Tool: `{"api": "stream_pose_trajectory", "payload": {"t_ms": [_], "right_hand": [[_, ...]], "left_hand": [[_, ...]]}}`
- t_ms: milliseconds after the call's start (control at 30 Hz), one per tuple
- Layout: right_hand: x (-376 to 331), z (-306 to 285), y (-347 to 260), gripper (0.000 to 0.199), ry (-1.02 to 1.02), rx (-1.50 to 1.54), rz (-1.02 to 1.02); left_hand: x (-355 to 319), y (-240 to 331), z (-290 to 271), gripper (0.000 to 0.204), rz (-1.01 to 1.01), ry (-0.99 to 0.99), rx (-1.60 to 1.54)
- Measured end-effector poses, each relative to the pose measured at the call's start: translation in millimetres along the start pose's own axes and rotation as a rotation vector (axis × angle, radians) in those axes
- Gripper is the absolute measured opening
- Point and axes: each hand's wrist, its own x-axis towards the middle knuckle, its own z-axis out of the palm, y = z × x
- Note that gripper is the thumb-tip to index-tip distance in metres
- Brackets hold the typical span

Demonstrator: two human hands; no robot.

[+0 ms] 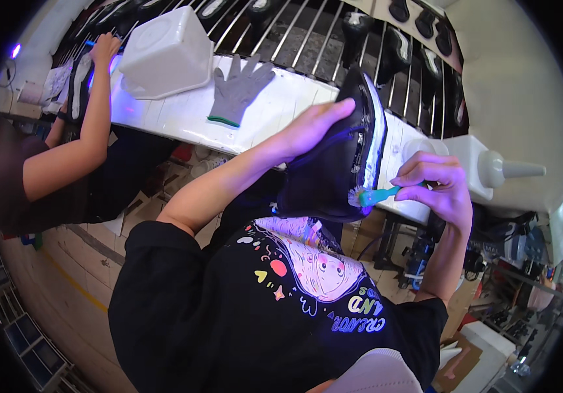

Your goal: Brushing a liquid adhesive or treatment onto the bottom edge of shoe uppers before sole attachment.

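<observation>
My left hand (314, 131) grips a black boot (324, 173) by its side, thumb toward the toe, holding it tilted so the underside faces right. A pale, wet-looking coating (376, 124) runs along the boot's bottom. Pinched between the fingers of my right hand (440, 185) is a small green-handled brush (380, 195). Its light bristles touch the boot near the heel end. Just beyond my right hand stand a round translucent cup (424, 147), partly covered, and a white plastic bottle (474, 160) with a long spout.
A white bench (281, 98) spans the front, bearing a grey glove (239, 90) and a large white container (163, 56). Behind it, a rack of metal rods (301, 36) carries several black shoes. At left, a co-worker's hand (105, 49) works over another shoe (80, 85).
</observation>
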Motion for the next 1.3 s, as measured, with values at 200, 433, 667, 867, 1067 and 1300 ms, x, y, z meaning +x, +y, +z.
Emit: {"api": "stream_pose_trajectory", "payload": {"t_ms": [200, 433, 667, 867, 1067, 1300], "right_hand": [[11.3, -2.7, 8.3, 0.016, -0.08, 0.071, 0.023], [28.3, -4.0, 13.5, 0.015, -0.139, 0.111, 0.019], [37.5, -4.2, 21.7, 0.021, -0.074, 0.104, 0.031], [36.3, -6.1, 23.3, 0.022, -0.129, 0.093, -0.017], [21.3, -6.4, 17.1, 0.019, -0.075, 0.05, 0.021], [31.9, 6.8, -3.0, 0.015, 0.142, -0.136, -0.038]], "left_hand": [[-1.7, -24.3, 7.5, 0.062, -0.332, -0.104, -0.087], [-3.0, -76.5, 19.5, 0.056, -0.529, -0.346, -0.362], [-31.1, -43.4, 25.5, 0.044, -0.579, -0.635, -0.269], [-27.4, -54.7, 21.5, 0.039, -0.649, -0.669, -0.353], [-24.4, -58.8, 16.1, 0.037, -0.598, -0.653, -0.229], [25.7, -128.1, -22.5, 0.045, -0.006, -0.448, 0.268]]}}
